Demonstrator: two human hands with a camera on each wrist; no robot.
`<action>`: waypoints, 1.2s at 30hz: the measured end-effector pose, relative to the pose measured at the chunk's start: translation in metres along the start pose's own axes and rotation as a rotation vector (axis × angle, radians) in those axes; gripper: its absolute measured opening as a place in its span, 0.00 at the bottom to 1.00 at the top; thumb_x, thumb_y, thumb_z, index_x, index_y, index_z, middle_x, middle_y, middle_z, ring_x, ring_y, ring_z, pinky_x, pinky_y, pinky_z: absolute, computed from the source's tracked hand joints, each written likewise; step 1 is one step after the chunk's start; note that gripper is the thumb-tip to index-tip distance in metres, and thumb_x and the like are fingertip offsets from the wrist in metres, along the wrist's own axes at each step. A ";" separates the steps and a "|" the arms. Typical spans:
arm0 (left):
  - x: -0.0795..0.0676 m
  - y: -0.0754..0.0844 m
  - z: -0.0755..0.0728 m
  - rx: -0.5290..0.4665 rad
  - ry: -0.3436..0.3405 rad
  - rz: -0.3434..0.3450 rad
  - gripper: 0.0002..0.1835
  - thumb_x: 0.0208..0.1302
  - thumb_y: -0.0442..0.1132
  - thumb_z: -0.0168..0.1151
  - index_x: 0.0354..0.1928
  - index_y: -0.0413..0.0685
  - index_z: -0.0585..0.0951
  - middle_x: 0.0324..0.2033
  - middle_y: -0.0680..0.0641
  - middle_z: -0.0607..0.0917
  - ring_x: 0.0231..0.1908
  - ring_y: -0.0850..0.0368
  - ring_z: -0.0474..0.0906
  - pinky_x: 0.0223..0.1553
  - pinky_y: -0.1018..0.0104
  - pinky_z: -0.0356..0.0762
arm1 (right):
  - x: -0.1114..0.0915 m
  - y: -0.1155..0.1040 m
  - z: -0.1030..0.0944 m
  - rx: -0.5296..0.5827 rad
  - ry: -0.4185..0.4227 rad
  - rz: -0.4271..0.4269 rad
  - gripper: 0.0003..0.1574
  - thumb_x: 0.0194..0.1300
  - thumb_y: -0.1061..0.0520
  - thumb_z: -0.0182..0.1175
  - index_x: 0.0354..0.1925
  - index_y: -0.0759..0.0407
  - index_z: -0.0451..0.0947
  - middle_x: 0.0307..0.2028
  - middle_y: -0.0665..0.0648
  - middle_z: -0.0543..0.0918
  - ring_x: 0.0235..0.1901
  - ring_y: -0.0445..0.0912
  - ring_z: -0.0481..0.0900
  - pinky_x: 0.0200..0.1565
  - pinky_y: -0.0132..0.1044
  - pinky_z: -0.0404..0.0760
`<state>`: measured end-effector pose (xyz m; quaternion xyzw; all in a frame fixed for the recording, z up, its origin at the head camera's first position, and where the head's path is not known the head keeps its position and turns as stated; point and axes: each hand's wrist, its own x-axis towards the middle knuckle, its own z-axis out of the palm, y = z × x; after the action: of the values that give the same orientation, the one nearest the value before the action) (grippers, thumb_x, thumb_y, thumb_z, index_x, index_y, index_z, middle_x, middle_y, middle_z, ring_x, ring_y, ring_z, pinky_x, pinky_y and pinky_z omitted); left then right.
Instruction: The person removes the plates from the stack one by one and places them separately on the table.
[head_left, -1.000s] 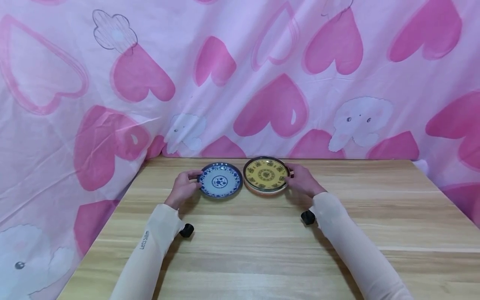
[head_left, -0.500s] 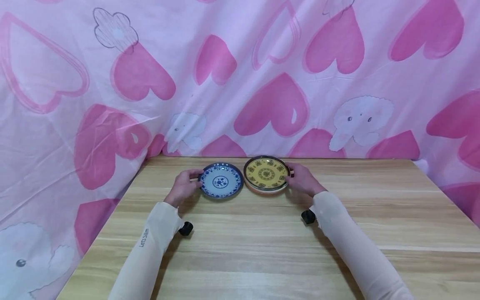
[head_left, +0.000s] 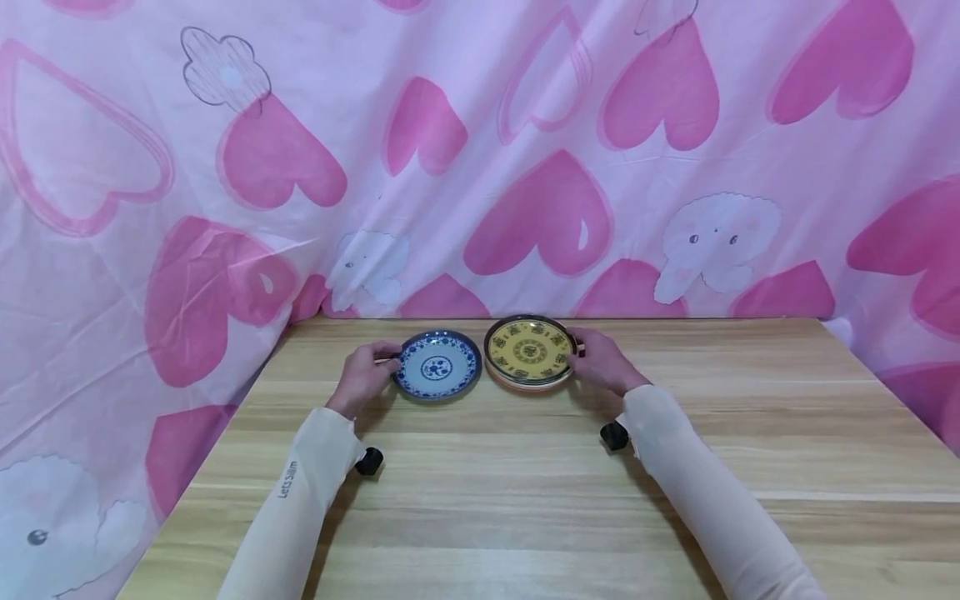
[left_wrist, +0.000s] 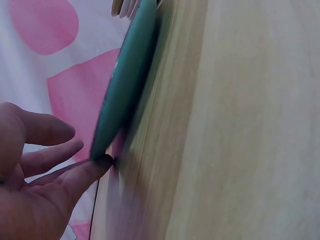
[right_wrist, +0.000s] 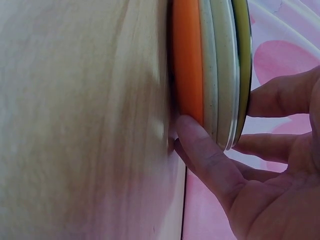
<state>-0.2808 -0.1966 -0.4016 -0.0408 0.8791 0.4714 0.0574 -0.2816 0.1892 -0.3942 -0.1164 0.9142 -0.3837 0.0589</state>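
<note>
A blue-and-white plate [head_left: 437, 368] with a dark rim lies at the back of the table, and my left hand [head_left: 366, 377] holds its left rim. Its green underside shows in the left wrist view, where one fingertip of the left hand [left_wrist: 47, 182] is right at the rim and other fingers stand apart above it. Just to the right is a stack of several plates, topped by a yellow patterned plate [head_left: 530, 351]. My right hand [head_left: 606, 360] grips the stack's right side. The right wrist view shows the thumb against the bottom orange plate [right_wrist: 188, 60] and fingers at the upper rims.
The wooden table [head_left: 480, 500] ends just behind the plates, where a pink heart-patterned curtain [head_left: 540, 212] hangs. A narrow gap separates the blue plate from the stack. Black wrist cameras sit under both sleeves, close over the tabletop.
The head view has shifted slightly. Both hands stay at the same rims, and the plates keep their places side by side.
</note>
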 end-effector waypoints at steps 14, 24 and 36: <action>0.002 0.006 0.000 0.019 0.054 -0.001 0.20 0.74 0.37 0.51 0.64 0.40 0.76 0.65 0.37 0.77 0.66 0.44 0.73 0.68 0.51 0.73 | -0.001 0.000 0.000 0.013 0.000 0.008 0.40 0.68 0.62 0.54 0.74 0.72 0.56 0.67 0.75 0.70 0.60 0.64 0.76 0.61 0.53 0.80; 0.006 0.020 -0.001 -0.012 0.058 0.024 0.21 0.72 0.37 0.51 0.63 0.40 0.76 0.64 0.35 0.78 0.64 0.42 0.75 0.65 0.53 0.77 | 0.000 0.000 0.001 0.006 0.009 0.004 0.40 0.68 0.62 0.54 0.74 0.71 0.57 0.64 0.75 0.73 0.58 0.64 0.77 0.60 0.53 0.80; 0.007 0.037 0.015 -0.115 -0.037 0.096 0.20 0.74 0.38 0.54 0.64 0.42 0.76 0.58 0.39 0.82 0.59 0.46 0.79 0.63 0.56 0.79 | -0.001 0.000 0.001 0.003 -0.004 0.025 0.41 0.68 0.62 0.54 0.74 0.70 0.55 0.70 0.75 0.67 0.65 0.66 0.72 0.67 0.57 0.74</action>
<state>-0.2917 -0.1638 -0.3799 0.0071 0.8502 0.5242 0.0486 -0.2808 0.1889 -0.3946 -0.1058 0.9149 -0.3841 0.0658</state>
